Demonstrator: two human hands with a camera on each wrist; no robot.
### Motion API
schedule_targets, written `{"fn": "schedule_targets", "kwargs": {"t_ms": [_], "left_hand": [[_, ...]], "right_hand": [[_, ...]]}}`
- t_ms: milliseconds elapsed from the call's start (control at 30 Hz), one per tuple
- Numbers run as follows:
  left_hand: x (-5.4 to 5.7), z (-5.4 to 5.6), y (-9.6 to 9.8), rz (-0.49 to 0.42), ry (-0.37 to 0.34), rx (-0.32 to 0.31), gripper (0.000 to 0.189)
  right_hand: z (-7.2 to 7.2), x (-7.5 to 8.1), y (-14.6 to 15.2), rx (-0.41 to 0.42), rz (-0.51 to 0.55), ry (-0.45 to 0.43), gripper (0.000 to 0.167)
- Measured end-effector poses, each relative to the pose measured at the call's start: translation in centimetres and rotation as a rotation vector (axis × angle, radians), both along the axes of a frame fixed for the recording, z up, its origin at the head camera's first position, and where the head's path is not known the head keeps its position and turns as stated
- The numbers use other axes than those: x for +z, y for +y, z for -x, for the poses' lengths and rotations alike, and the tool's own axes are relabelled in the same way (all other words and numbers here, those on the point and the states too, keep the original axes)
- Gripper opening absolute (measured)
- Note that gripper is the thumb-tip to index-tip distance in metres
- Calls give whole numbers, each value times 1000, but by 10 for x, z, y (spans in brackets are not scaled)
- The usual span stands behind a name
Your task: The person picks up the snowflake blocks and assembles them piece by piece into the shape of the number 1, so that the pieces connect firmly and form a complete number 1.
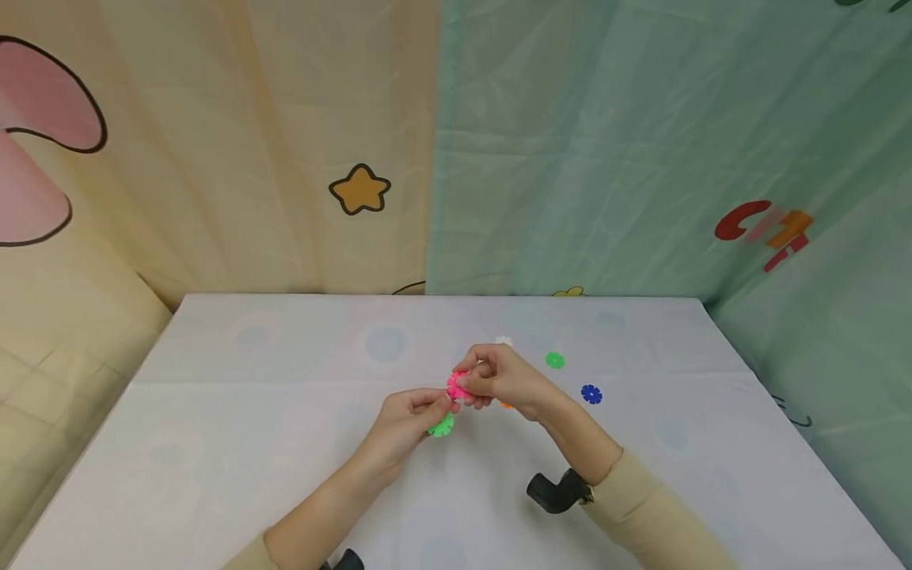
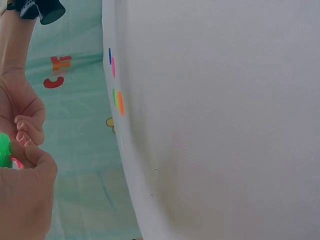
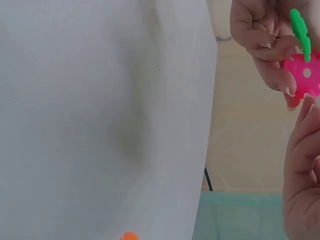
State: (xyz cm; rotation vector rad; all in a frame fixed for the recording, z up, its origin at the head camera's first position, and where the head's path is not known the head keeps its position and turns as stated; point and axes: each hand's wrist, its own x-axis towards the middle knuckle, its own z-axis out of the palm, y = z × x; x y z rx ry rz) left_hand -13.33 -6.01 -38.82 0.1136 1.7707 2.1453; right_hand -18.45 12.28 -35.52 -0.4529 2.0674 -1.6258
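Both hands meet above the table's middle, in front of the chest. My left hand [image 1: 409, 421] pinches a green snowflake disc [image 1: 442, 427], a flat plastic round with a notched rim. A pink snowflake disc [image 1: 457, 385] is pinched by my right hand [image 1: 504, 378], between thumb and fingers. In the right wrist view the green disc [image 3: 299, 32] is nearly edge-on, and its lower end meets the rim of the pink disc [image 3: 314, 75]. The left fingers lie close against the pink disc there too. From the left wrist, the green disc [image 2: 4, 151] covers most of the pink one.
Right of the hands lie a loose green disc [image 1: 555, 360] and a blue disc [image 1: 591, 393]. A white disc [image 1: 503, 340] and an orange disc [image 1: 507, 406] are partly hidden behind the right hand. A pale cloth covers the table [image 1: 235, 459]; printed curtains [image 1: 299, 119] hang behind it.
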Motion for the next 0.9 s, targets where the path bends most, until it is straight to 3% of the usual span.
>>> {"fn": "schedule_targets", "kwargs": {"t_ms": [200, 500, 767, 900], "left_hand": [[-2, -2, 5, 4, 18, 28, 34], [-2, -4, 14, -26, 86, 10, 34], [-4, -2, 11, -19, 75, 39, 33], [-3, -3, 11, -24, 66, 45, 34]], "right_hand": [[3, 0, 5, 34, 21, -8, 13], [12, 5, 16, 119, 61, -34, 13], [3, 2, 11, 68, 28, 52, 13], [1, 0, 9, 37, 41, 35, 13]]}}
